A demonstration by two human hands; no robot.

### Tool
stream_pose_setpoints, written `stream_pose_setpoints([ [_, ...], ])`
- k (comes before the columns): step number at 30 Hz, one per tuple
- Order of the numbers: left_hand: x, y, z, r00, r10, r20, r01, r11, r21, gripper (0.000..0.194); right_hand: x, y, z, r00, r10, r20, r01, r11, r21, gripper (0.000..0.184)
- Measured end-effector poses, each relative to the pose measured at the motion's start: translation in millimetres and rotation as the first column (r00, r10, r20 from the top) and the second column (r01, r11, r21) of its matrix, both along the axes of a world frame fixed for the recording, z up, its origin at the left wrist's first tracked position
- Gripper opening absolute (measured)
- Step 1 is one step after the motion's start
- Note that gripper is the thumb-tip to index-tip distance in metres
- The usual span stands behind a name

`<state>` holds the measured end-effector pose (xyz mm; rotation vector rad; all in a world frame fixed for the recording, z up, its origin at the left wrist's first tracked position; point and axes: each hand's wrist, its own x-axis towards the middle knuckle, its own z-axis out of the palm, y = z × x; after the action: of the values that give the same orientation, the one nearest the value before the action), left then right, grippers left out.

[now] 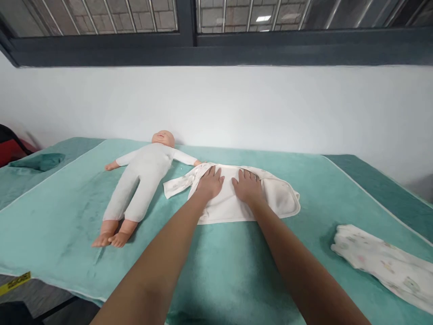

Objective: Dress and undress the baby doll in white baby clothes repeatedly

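Note:
A small white baby top (233, 205) lies spread on the green cover, its printed sleeve (178, 185) reaching out to the left. Flat on its left part rests my left hand (210, 183), fingers extended. My right hand (248, 184) presses on the cloth farther right, fingers also stretched out. Neither hand grips the fabric. To the left a baby doll (145, 174) in a white body suit lies on its back, arms out, one hand at the top's upper left edge.
The green cover (61, 216) spreads over the bed-like surface, against a white wall (216, 108) below a barred window. Printed baby pants or similar folded cloth (385, 264) lie at the right. A red and black item (11, 146) stands at the far left.

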<state>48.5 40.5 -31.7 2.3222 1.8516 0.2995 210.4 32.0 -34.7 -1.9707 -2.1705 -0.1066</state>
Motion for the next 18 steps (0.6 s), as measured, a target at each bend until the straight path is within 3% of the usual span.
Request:
stream_pose_setpoints([
  [6,-2,-27,3.5,1.0,0.006,-0.015,-0.007,1.0,-0.029,0.064,1,-22,-1.3,0.987,0.151,0.047,-0.15,0.988,-0.023,0.054],
  [14,4,-65,8.9,0.999,0.043,-0.028,-0.045,0.998,-0.051,0.063,-1,-64,-1.4,0.988,0.152,0.032,-0.148,0.985,-0.094,0.06],
  [18,5,-96,7.6,0.998,0.049,-0.026,-0.049,0.999,-0.009,0.058,12,-97,-4.7,0.97,0.236,-0.052,-0.239,0.97,-0.054,0.06],
])
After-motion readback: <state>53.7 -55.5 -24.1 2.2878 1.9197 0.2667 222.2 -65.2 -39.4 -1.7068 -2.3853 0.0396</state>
